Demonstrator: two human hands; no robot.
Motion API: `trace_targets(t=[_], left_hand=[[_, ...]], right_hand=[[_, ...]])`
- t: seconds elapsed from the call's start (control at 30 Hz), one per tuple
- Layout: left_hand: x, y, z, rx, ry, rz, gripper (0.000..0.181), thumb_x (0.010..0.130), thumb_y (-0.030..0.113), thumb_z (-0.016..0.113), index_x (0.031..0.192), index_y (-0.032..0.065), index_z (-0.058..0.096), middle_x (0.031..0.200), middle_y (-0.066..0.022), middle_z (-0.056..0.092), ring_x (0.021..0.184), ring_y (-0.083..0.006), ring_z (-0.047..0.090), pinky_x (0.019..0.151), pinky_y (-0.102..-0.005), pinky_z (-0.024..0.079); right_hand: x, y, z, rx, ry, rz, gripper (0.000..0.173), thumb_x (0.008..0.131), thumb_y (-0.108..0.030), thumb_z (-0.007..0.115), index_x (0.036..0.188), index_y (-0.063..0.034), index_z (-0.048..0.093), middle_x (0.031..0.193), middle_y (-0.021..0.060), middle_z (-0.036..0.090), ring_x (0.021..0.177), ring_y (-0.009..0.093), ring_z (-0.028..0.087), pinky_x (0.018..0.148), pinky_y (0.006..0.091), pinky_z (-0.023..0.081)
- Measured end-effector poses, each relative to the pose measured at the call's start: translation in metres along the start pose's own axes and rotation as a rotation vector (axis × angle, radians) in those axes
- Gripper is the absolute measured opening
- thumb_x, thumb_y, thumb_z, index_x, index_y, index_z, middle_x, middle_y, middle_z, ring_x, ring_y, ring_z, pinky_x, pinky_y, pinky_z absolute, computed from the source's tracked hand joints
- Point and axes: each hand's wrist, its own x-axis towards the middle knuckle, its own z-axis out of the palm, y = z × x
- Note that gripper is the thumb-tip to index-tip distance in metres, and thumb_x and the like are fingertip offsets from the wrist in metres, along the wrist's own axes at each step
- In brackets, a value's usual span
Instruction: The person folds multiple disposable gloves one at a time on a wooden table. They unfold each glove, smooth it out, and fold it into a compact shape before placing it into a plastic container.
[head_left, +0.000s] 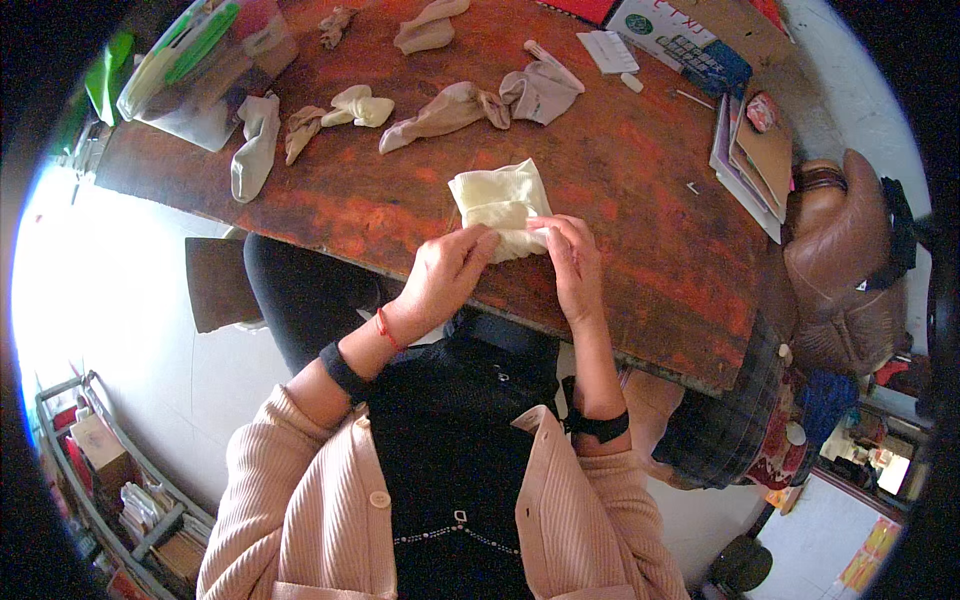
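A cream ribbed sock (499, 196), bunched and partly folded, lies flat near the table's front edge. My left hand (452, 264) pinches its near left side between thumb and fingers. On the near right side, the fingertips of my right hand (574, 251) grip the fabric. Beyond my hands are more socks: a grey-white sock (255, 150) at the left, a small tan sock (303, 129), a cream knotted sock (358, 107), a long beige sock (442, 112) and a pale grey sock (541, 91). Farther back lie another beige sock (431, 28) and a crumpled one (336, 27).
The worn reddish-brown wooden table (637, 225) spans the view. A clear plastic box (202, 82) stands at its back left. Notebooks (754, 169), a white eraser-like piece (631, 82) and a printed cardboard box (679, 49) are at the right. A brown leather seat (847, 255) stands beyond.
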Motion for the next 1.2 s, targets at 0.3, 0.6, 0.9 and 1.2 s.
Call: trace_targets(t=[0.3, 0.6, 0.9, 1.2], left_hand=[[0.018, 0.007, -0.004, -0.031, 0.038, -0.083, 0.024, 0.100, 0.017, 0.065, 0.119, 0.0032, 0.065, 0.094, -0.0114, 0.073, 0.082, -0.0136, 0.064, 0.076, -0.0317, 0.054], [0.021, -0.001, -0.005, -0.022, 0.010, -0.165, 0.025, 0.097, 0.010, 0.066, 0.122, 0.0062, 0.064, 0.090, -0.0126, 0.071, 0.079, -0.0155, 0.065, 0.073, -0.0337, 0.053], [0.026, -0.017, 0.004, 0.040, 0.097, 0.023, 0.026, 0.097, 0.011, 0.067, 0.122, 0.0076, 0.062, 0.085, -0.0148, 0.069, 0.071, -0.0246, 0.065, 0.068, -0.0372, 0.054], [0.025, -0.005, -0.001, 0.192, 0.156, 0.056, 0.030, 0.093, 0.009, 0.067, 0.122, 0.0048, 0.062, 0.118, -0.0208, 0.062, 0.101, -0.0400, 0.063, 0.085, -0.0462, 0.053]], right_hand=[[0.003, -0.008, 0.007, -0.113, 0.049, 0.093, 0.031, 0.093, -0.022, 0.075, 0.119, -0.0065, 0.070, 0.110, 0.0110, 0.067, 0.104, 0.024, 0.064, 0.091, 0.0355, 0.050], [0.002, 0.008, 0.012, -0.178, 0.109, 0.057, 0.022, 0.094, -0.022, 0.073, 0.105, -0.0030, 0.068, 0.097, 0.0122, 0.067, 0.088, 0.026, 0.065, 0.077, 0.0357, 0.050], [0.004, 0.000, 0.013, -0.316, 0.181, -0.012, 0.024, 0.092, -0.023, 0.075, 0.106, -0.0047, 0.067, 0.094, 0.0115, 0.068, 0.088, 0.030, 0.062, 0.085, 0.0413, 0.046], [0.002, 0.001, 0.015, -0.468, 0.198, -0.042, 0.030, 0.091, -0.025, 0.075, 0.115, -0.0090, 0.067, 0.096, 0.0100, 0.069, 0.092, 0.030, 0.061, 0.092, 0.0440, 0.043]])
